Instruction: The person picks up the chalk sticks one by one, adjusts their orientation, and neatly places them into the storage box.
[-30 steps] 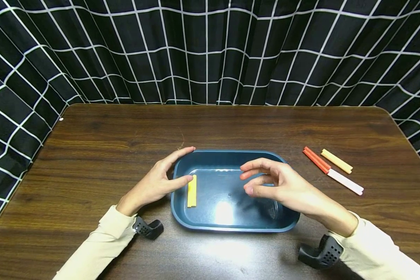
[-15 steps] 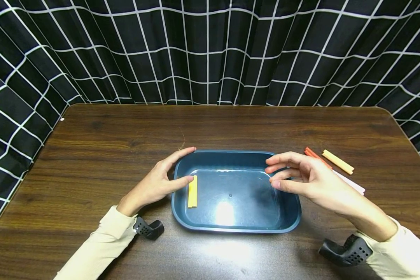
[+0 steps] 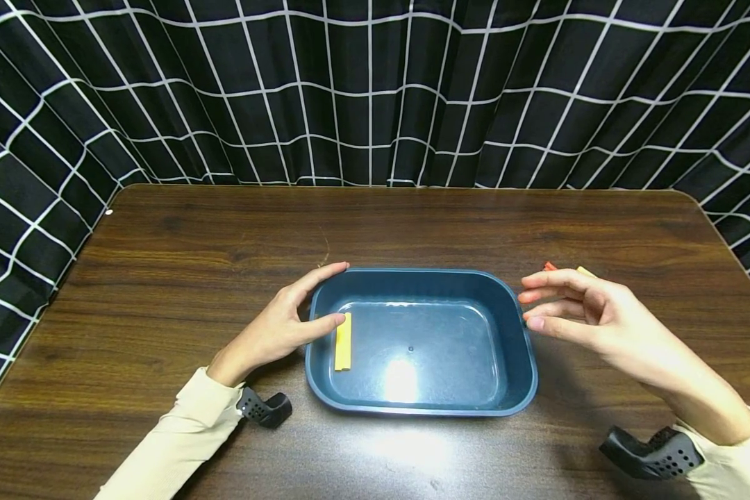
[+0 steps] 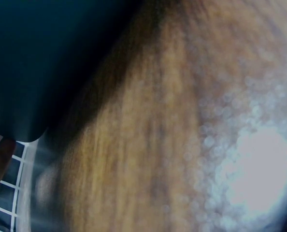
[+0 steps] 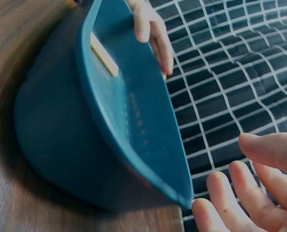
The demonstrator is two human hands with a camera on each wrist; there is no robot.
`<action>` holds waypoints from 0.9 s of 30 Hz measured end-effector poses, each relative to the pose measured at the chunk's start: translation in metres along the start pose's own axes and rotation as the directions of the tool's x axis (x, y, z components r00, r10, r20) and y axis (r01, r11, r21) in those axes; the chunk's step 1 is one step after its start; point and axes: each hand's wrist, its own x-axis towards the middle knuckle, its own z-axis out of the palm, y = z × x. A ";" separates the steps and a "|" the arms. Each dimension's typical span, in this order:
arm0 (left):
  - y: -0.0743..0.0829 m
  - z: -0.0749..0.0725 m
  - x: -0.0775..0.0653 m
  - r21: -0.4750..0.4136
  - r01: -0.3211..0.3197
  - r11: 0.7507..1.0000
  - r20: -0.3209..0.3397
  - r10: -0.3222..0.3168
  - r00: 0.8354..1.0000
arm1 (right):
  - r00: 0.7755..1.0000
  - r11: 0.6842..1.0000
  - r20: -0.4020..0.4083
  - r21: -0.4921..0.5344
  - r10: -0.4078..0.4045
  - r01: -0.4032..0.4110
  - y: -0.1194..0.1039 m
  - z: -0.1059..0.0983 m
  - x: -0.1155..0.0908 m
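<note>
Blue rounded-rectangular plastic tub (image 3: 440,347), glossy, on brown wood surface (image 3: 225,229); yellow plain stick (image 3: 344,347) inside, left end. Left hand (image 3: 278,323) on left rim, fingers wide. Right hand (image 3: 594,312) by right rim, fingers loosely bent, empty; contact unclear.

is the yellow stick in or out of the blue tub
In: the yellow stick lies on the bottom of the blue tub, near the left hand.

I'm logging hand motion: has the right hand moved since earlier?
Yes, rightward: in the head view, the right hand went from over the bin to its right end.
</note>
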 end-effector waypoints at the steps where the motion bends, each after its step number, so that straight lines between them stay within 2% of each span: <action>1: 0.000 0.000 0.000 -0.001 -0.001 1.000 0.000 0.001 1.000 | 1.000 1.000 -0.007 -0.006 0.000 0.000 0.002 -0.001 -0.001; 7: 0.000 -0.001 0.000 -0.005 -0.003 1.000 0.003 0.003 1.000 | 0.998 0.998 -0.068 -0.062 0.009 -0.013 0.015 -0.010 -0.010; 13: 0.000 -0.001 0.000 -0.008 0.002 1.000 0.000 -0.002 1.000 | 0.992 0.997 -0.117 -0.056 0.047 -0.053 0.027 -0.018 -0.020; 17: 0.000 -0.001 0.000 -0.007 0.005 1.000 0.004 -0.005 1.000 | 0.991 0.997 -0.130 -0.059 0.043 -0.051 0.037 -0.023 -0.028; 20: -0.001 0.000 0.000 -0.006 0.011 1.000 0.007 -0.011 1.000 | 0.985 0.992 -0.158 -0.097 0.064 -0.080 0.044 -0.026 -0.033; 24: -0.002 -0.001 0.000 -0.005 0.020 1.000 0.008 -0.020 1.000 | 0.974 0.970 -0.193 -0.190 0.116 -0.153 0.052 -0.034 -0.036; 27: -0.003 -0.002 0.000 -0.003 0.015 1.000 0.007 -0.015 1.000 | 0.972 0.955 -0.201 -0.243 0.122 -0.170 0.062 -0.041 -0.036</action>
